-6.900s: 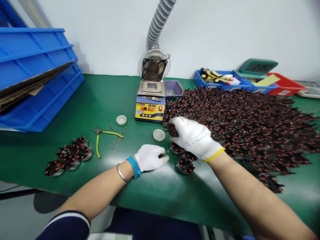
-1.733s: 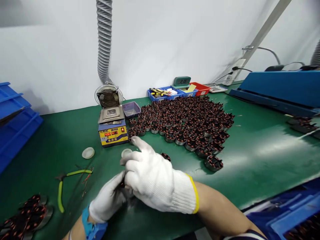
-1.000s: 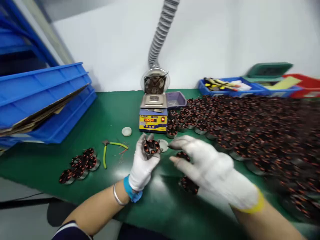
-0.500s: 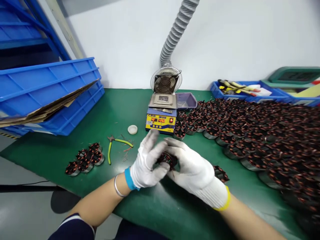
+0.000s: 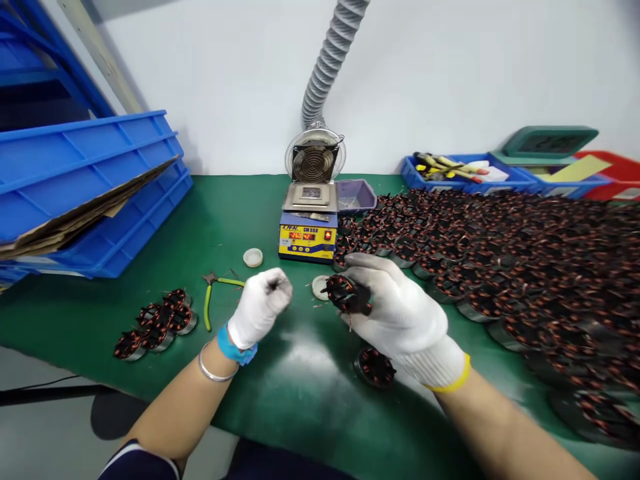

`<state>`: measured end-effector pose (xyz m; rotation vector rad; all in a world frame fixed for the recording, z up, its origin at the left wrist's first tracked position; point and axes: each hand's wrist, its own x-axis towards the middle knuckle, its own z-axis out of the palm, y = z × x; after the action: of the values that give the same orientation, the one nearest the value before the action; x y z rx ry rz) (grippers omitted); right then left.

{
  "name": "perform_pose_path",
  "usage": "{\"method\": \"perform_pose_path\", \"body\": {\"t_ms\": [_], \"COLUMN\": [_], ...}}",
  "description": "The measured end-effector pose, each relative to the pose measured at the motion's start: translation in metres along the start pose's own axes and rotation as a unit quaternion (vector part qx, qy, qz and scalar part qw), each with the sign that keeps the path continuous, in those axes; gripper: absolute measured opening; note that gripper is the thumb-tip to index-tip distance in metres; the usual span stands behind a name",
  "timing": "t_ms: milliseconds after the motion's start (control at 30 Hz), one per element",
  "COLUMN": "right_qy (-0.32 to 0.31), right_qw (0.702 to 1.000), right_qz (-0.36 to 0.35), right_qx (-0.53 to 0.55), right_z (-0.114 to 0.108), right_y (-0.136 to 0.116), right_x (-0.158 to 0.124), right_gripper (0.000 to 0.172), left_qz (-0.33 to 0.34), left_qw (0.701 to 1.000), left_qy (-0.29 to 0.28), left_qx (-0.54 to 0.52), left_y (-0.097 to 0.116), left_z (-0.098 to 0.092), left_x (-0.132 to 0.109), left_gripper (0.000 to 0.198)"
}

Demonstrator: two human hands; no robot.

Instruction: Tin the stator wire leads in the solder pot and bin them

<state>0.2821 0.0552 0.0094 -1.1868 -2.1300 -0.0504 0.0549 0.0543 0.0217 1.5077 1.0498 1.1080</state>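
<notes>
My right hand (image 5: 400,313), in a white glove with a yellow cuff, grips a black motor stator with copper windings (image 5: 344,293), tilted above the green table. My left hand (image 5: 263,300), also gloved in white, is held apart from it with the fingers curled together; whether anything small is between them is hidden. Below my right hand another stator (image 5: 376,367) rests on the table. Behind the held stator lies a small white dish (image 5: 321,287). Green-handled cutters (image 5: 209,300) lie open to the left of my left hand.
A solder pot (image 5: 307,233) with a fan and grey hose stands at the back centre, a second white dish (image 5: 253,257) near it. Many stators (image 5: 480,253) cover the right side; several (image 5: 157,327) sit at left. Blue crates (image 5: 90,193) stand far left, a purple tray (image 5: 356,195) behind.
My left hand has come away from the stator and moved left, its fingers now closed. My right hand still holds the stator. The view has shifted slightly to the right.
</notes>
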Motion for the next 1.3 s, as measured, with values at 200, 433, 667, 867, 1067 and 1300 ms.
{"method": "perform_pose_path", "body": {"t_ms": [200, 433, 667, 867, 1067, 1300], "right_qy": [-0.025, -0.044, -0.104, -0.254, -0.354, -0.437], "right_qw": [1.0, 0.998, 0.987, 0.933, 0.895, 0.857], "right_qz": [-0.013, 0.032, 0.093, 0.175, 0.141, 0.111], "right_qx": [-0.001, -0.041, -0.074, -0.186, -0.234, -0.249], "right_z": [0.003, 0.0, 0.005, 0.002, 0.012, 0.019], "right_y": [0.002, -0.002, -0.005, 0.009, 0.01, 0.004], "right_x": [-0.001, -0.001, 0.002, 0.016, 0.041, 0.064], "right_gripper": [0.039, 0.036, 0.035, 0.039, 0.037, 0.036], "left_qz": [-0.033, 0.084, 0.152, 0.161, 0.097, 0.065], "left_qw": [0.999, 0.979, 0.959, 0.967, 0.894, 0.865], "left_qy": [0.0, 0.186, 0.161, -0.006, -0.231, -0.274], "left_qx": [-0.005, 0.001, 0.177, 0.197, 0.372, 0.415], "left_y": [-0.018, -0.034, -0.052, -0.072, -0.078, -0.071], "left_z": [0.027, 0.024, 0.021, 0.041, 0.062, 0.057], "left_x": [-0.004, 0.001, 0.004, 0.0, -0.003, 0.004], "left_gripper": [0.038, 0.039, 0.028, 0.036, 0.037, 0.041]}}
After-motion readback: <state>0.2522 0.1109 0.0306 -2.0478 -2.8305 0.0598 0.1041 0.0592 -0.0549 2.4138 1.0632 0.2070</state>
